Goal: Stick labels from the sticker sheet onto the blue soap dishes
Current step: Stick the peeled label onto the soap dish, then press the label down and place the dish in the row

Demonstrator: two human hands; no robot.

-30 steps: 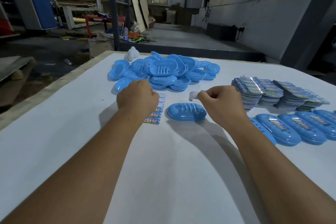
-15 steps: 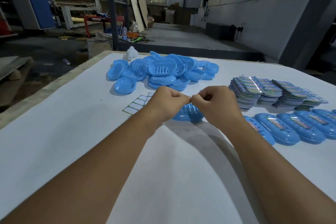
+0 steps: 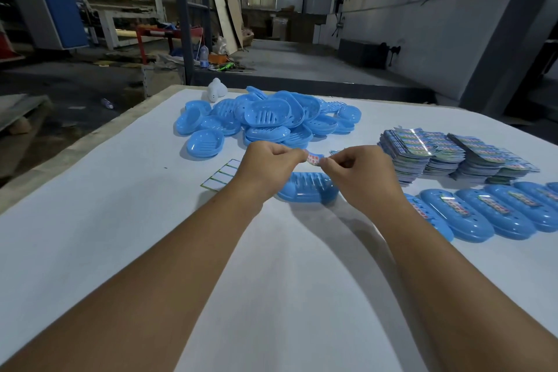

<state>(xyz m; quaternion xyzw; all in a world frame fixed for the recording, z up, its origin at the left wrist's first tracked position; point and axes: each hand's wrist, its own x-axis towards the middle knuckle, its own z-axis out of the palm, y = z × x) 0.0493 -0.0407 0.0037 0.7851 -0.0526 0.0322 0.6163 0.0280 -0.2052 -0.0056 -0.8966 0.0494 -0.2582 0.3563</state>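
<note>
Label (image 3: pixel 313 158) small, glossy, red-and-blue print, bowed between both hands above blue soap dish (image 3: pixel 308 190) on desk (image 3: pixel 90 235). Left hand (image 3: pixel 267 164) pinches left end, right hand (image 3: pixel 359 174) pinches right end. Print unreadable. Sticker sheet (image 3: pixel 222 175) half hidden behind left wrist; dish's left end covered too.

Dish pile (image 3: pixel 271 118) behind lone dish (image 3: pixel 308 190) (sheets (image 3: pixel 453 154) right).
</note>
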